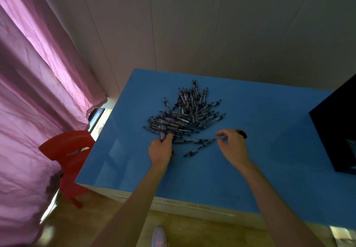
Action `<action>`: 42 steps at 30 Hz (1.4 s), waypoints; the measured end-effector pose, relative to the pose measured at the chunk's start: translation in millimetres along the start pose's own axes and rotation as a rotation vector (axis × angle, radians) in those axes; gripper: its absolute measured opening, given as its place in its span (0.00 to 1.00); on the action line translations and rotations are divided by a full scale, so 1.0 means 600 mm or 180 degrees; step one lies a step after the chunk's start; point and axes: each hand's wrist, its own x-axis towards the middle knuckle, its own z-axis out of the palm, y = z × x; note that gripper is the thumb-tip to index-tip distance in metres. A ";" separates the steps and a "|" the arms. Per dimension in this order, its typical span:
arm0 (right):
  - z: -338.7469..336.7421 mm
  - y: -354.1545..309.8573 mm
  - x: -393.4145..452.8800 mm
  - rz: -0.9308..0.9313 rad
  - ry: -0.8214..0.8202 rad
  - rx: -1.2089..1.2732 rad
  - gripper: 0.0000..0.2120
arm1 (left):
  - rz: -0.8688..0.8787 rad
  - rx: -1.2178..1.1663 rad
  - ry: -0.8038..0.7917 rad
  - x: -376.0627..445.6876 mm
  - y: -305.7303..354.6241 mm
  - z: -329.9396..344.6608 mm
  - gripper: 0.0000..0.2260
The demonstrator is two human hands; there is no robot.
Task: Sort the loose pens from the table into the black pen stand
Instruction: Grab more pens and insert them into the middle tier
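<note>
Blue glossy tabletop [250, 165] carries nearly all the dark loose pens in a heap [185, 113]; left hand [160, 149] fingers grip a few, right hand [232, 146] fingers half-curled, holding nothing, small black pen stand [242, 133] just behind — sorting barely begun.

A blue, glossy worktop [240, 179] with a pale front edge stands against a light wall. A large heap of dark pens [185, 113] lies near its middle, fanned out toward the far edge and the left. Just in front of the heap, two loose pens [200, 146] lie apart from it, one roughly level and one slanting toward the near edge. A small black round object [242, 133] sits right of the heap, partly hidden. A large black box [339, 129] rests on the right end of the worktop.
</note>
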 end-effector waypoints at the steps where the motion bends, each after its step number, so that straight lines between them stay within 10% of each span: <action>1: -0.001 0.000 -0.003 0.0008 -0.0001 -0.0008 0.07 | 0.0088 -0.0034 -0.0090 -0.003 -0.001 0.000 0.15; 16: -0.032 0.018 -0.037 0.0100 0.0032 -0.0058 0.07 | 0.1232 0.2691 -0.0877 -0.019 0.001 0.038 0.16; 30: -0.014 0.033 -0.049 0.0061 0.0014 -0.0109 0.07 | -0.0018 -0.0645 -0.0955 0.011 -0.014 -0.004 0.10; 42: -0.011 0.038 -0.052 0.0094 -0.0041 -0.0119 0.07 | 0.1032 -0.0276 -0.0644 0.008 0.019 -0.012 0.03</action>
